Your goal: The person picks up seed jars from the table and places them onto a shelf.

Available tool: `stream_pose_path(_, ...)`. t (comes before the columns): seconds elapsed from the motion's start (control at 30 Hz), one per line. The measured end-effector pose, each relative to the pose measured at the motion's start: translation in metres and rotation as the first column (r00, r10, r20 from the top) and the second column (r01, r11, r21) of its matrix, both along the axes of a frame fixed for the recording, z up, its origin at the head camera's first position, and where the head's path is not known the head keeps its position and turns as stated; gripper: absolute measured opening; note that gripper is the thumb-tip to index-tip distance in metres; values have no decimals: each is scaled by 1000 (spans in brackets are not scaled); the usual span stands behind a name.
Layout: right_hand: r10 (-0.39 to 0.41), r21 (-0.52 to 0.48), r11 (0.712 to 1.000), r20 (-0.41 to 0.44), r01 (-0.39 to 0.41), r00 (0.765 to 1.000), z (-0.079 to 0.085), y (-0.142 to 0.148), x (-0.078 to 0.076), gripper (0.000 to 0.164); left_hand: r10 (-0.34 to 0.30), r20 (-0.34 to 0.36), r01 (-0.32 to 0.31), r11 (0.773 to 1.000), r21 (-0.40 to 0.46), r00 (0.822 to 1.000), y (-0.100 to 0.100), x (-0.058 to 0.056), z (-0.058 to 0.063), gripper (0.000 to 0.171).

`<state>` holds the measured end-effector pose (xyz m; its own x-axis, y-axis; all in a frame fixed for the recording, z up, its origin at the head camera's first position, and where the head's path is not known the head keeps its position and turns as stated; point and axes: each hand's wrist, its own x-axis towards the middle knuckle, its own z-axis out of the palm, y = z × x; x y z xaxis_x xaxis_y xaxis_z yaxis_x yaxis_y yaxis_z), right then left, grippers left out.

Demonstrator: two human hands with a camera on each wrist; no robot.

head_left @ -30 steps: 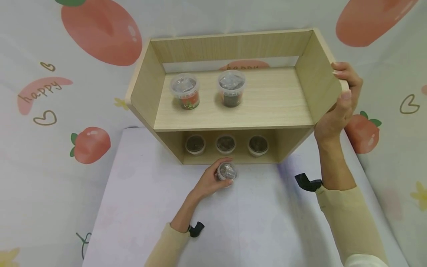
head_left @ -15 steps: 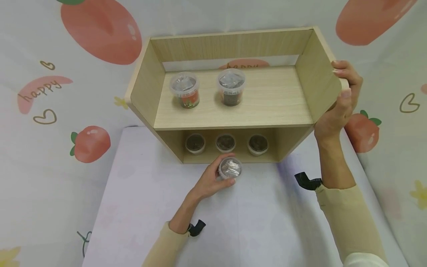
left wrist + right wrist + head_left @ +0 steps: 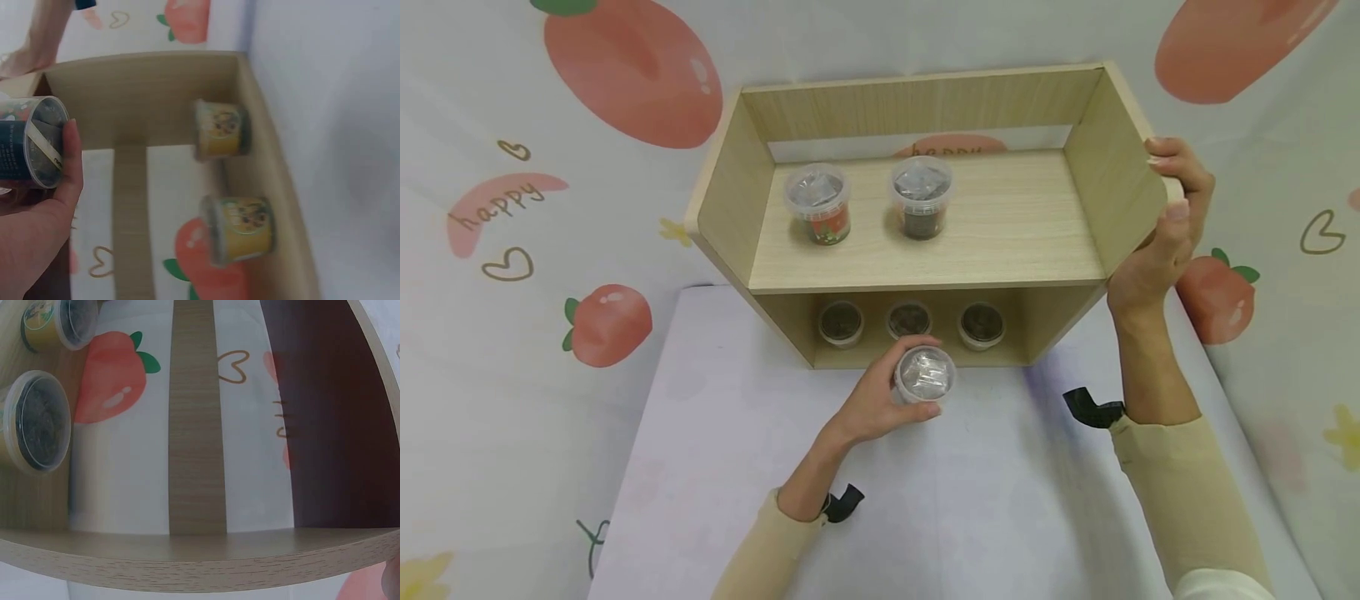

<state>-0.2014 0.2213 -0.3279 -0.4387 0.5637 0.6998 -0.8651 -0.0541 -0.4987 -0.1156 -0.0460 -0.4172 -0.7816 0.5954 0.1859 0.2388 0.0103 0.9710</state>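
My left hand [image 3: 876, 400] grips a small clear-lidded plastic cup [image 3: 925, 375] round its side, in front of the shelf's lower opening. The left wrist view shows this cup [image 3: 31, 144] with a dark printed label and a packet under its lid. My right hand [image 3: 1165, 225] holds the right side panel of the wooden shelf [image 3: 925, 287] by its front edge. On the upper board stand two lidded cups, one with a red label [image 3: 820, 204] and one dark [image 3: 921, 200]. In the lower compartment sit a left cup [image 3: 841, 323], a partly hidden middle cup [image 3: 909, 318] and a right cup [image 3: 981, 325].
The shelf stands at the back of a white table [image 3: 1000, 483], against a fruit-printed cloth [image 3: 610, 325]. The upper board's right part [image 3: 1015, 217] is bare wood. Yellow labels show on lower cups, such as one cup [image 3: 247, 228] in the left wrist view.
My left hand has raised the cup from near the tabletop and shifted it slightly right. The right hand stays on the side panel, and the shelf and other cups have not moved.
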Motion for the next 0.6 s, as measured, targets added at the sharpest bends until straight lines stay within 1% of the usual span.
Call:
stream_pose_path(0.2, 0, 13, 1000, -7, 0, 1000, 0, 0, 0, 31, -22, -54, 21, 999, -29, 998, 4, 0, 20, 66)
stream_pose_path(0.4, -2, -5, 1000, 8, 2, 1000, 0, 0, 1, 29, -50, -62, 48, 998, -27, 997, 8, 0, 38, 64)
stream_pose_path(0.53, -6, -3, 1000, 10, 6, 1000, 0, 1, 2, 29, -40, -63, 38, 999, -29, 997, 11, 0, 45, 63)
stream_pose_path(0.6, -7, 2, 1000, 13, 7, 1000, 0, 1, 2, 28, -25, -83, 22, 999, -38, 996, 12, 0, 49, 62)
